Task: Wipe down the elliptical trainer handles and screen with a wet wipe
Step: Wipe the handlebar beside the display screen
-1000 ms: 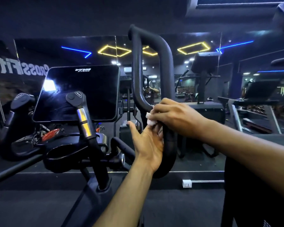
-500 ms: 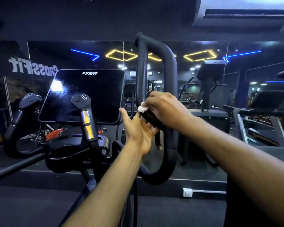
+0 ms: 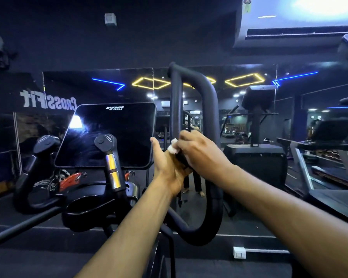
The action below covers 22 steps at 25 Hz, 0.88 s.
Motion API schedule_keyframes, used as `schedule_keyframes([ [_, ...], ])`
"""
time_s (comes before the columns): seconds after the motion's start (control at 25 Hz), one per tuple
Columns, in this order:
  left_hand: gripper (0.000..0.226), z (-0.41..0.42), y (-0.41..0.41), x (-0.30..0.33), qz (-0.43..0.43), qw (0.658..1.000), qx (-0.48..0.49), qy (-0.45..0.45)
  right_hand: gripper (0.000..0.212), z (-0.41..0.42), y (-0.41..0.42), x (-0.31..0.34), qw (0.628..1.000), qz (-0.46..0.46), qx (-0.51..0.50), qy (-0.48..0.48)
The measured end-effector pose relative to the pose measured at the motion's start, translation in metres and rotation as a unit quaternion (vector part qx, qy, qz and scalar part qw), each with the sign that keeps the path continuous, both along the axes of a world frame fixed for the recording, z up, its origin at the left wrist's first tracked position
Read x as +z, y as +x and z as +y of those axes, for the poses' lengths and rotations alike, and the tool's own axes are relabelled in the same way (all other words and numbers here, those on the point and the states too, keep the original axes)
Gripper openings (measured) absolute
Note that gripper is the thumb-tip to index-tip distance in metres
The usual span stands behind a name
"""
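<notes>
At the middle of the looped handle (image 3: 208, 109), the right hand (image 3: 201, 155) was curled around the tube's inner bar, pressing a white wipe (image 3: 173, 148) against it (only a crumpled corner showed past the knuckles). Just beside it, the left hand (image 3: 167, 171) stood open, thumb up, palm toward the wipe and touching the right fingers. Left of both, the dark screen (image 3: 109, 135) sat tilted, with a short grip (image 3: 111, 157) bearing metal plates in front of it.
</notes>
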<state>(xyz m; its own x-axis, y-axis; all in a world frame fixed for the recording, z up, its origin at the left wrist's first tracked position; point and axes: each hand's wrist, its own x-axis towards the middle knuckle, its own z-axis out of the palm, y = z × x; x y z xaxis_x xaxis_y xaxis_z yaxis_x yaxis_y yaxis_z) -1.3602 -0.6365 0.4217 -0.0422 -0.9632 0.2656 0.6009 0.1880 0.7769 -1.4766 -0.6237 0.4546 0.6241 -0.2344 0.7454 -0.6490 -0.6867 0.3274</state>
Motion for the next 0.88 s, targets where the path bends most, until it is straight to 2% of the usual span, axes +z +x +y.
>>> schedule_keyframes([
  [0.08,0.118,-0.001,0.003,0.005,-0.016,1.000,-0.003,-0.001,0.012,-0.003,-0.017,0.007,1.000,0.019,-0.016,0.019],
  [0.2,0.112,-0.002,-0.002,0.011,-0.018,1.000,0.010,0.003,0.013,-0.014,-0.003,0.034,0.983,-0.156,-0.043,0.081],
  [0.24,0.109,-0.002,-0.003,0.012,-0.015,1.000,0.014,0.003,0.013,-0.014,0.007,0.034,0.982,-0.169,-0.033,0.073],
  [0.4,0.107,-0.003,0.002,0.014,-0.008,1.000,0.009,-0.002,0.009,-0.008,0.001,0.012,0.999,0.019,-0.027,-0.024],
  [0.44,0.108,-0.004,0.003,0.016,-0.009,1.000,0.008,-0.005,0.010,-0.008,-0.006,0.020,0.998,0.033,-0.042,-0.026],
  [0.56,0.109,-0.006,0.002,0.024,0.007,1.000,0.024,0.000,0.015,-0.016,0.007,0.054,0.997,-0.006,-0.070,-0.018],
  [0.76,0.105,-0.011,0.005,0.025,0.020,0.999,0.041,0.004,0.031,-0.015,0.016,0.060,0.983,0.180,-0.037,-0.008],
  [0.88,0.112,-0.014,0.007,0.024,0.010,1.000,0.015,-0.015,0.031,-0.023,0.012,0.083,0.989,0.136,-0.052,-0.024],
])
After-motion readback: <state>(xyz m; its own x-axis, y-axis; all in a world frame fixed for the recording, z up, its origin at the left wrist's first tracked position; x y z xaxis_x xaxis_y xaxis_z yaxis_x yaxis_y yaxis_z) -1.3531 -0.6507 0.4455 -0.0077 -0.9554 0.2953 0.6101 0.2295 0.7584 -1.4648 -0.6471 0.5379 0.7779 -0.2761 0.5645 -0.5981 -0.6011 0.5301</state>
